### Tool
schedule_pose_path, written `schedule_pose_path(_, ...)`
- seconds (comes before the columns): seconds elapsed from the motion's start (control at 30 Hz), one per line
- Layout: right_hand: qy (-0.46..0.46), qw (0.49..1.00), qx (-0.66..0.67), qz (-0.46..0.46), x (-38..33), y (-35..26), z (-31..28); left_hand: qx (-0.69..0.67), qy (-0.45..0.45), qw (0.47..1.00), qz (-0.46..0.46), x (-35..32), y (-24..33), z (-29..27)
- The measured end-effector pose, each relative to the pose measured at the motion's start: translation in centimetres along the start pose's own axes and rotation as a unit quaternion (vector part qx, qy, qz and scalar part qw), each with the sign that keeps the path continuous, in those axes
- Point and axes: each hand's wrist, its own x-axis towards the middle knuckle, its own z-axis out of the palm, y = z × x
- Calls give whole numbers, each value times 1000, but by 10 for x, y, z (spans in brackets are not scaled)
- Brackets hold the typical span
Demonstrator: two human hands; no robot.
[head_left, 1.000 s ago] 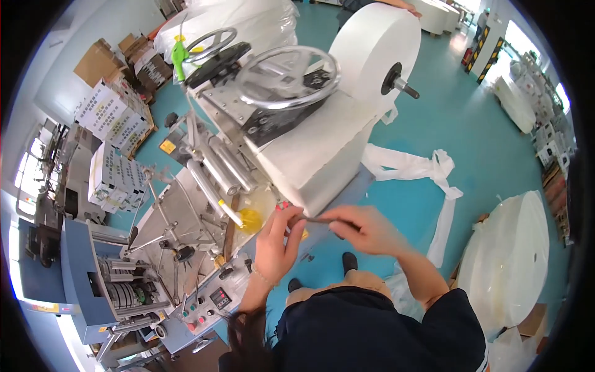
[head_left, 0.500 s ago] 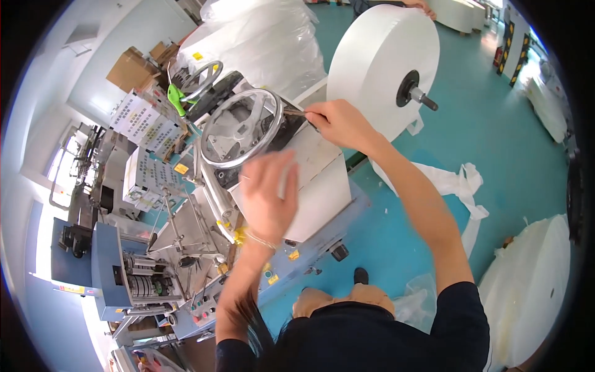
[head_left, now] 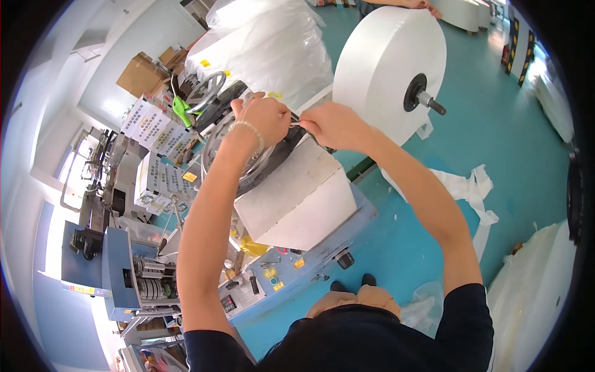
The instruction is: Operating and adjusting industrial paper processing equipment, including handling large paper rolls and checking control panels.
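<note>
- The left hand (head_left: 265, 116) and the right hand (head_left: 333, 124) meet above the top of a white machine housing (head_left: 297, 201), just at the upper centre of the view.
- Both hands have their fingers pinched together on a small thin metal tool (head_left: 294, 120) held between them; what kind of tool it is cannot be told.
- A steel handwheel (head_left: 217, 146) lies under the left wrist, at 9 o'clock from the tool.
- A big white roll (head_left: 387, 68) on a dark spindle stands at 2 o'clock from the hands, close to the right hand.
- A bulky clear plastic-wrapped bundle (head_left: 273, 46) sits at 12 o'clock.
- The floor (head_left: 496, 130) is teal, with a loose white strip (head_left: 471, 192) lying at 4 o'clock.
- A blue control panel (head_left: 291, 273) with buttons runs along the machine's foot at 6 o'clock.
- Cardboard boxes (head_left: 141, 74) stand by the pale wall at 10 o'clock.
</note>
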Motion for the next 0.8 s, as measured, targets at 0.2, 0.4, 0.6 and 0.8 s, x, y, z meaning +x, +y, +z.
schedule_pose_path(0.2, -25, 992, -125, -10, 6, -10, 3, 217, -198, 956, -9, 24, 28, -16)
schedule_pose_path(0.4, 25, 988, -130, -78, 20, 15, 10, 242, -175, 954, 18, 28, 20, 1)
schedule_pose_path(0.6, -17, 983, -164, -76, 20, 33, 5, -133, 246, 945, 170, -68, 47, 35)
schedule_pose_path(0.8, -57, 988, -144, 1, 16, 17, -8, -239, 186, 948, 95, -117, 37, 64)
